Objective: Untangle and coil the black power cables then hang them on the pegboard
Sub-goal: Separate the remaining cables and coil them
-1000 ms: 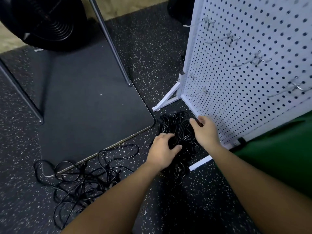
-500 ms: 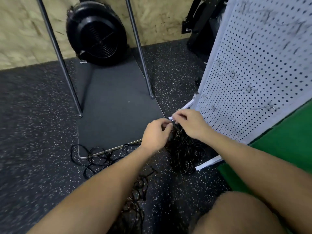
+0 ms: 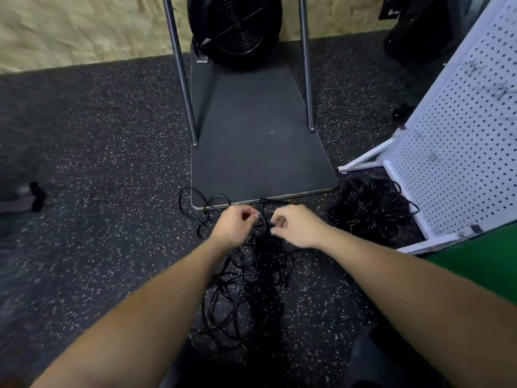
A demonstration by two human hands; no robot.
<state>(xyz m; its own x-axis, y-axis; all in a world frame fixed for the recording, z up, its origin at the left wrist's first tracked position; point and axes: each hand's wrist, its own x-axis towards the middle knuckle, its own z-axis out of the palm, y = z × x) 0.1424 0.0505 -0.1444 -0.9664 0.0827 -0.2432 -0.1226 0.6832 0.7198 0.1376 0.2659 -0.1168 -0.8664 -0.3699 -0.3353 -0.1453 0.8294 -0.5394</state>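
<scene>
The white pegboard (image 3: 458, 141) is being seen standing well right of the fingers, a coiled cable pile (image 3: 372, 208) lying at its foot. The tangled black cable (image 3: 246, 289) is being pinched between the curled left hand (image 3: 235, 226) and right hand (image 3: 296, 225), spreading on the floor beneath them.

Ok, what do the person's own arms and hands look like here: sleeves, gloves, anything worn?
Both forearms are bare to the frame's edge: no sleeves in view. The left hand and right hand wear no gloves, and no watch, ring or wristband shows. The picture is somewhat blurred, so small marks cannot be told.
</scene>
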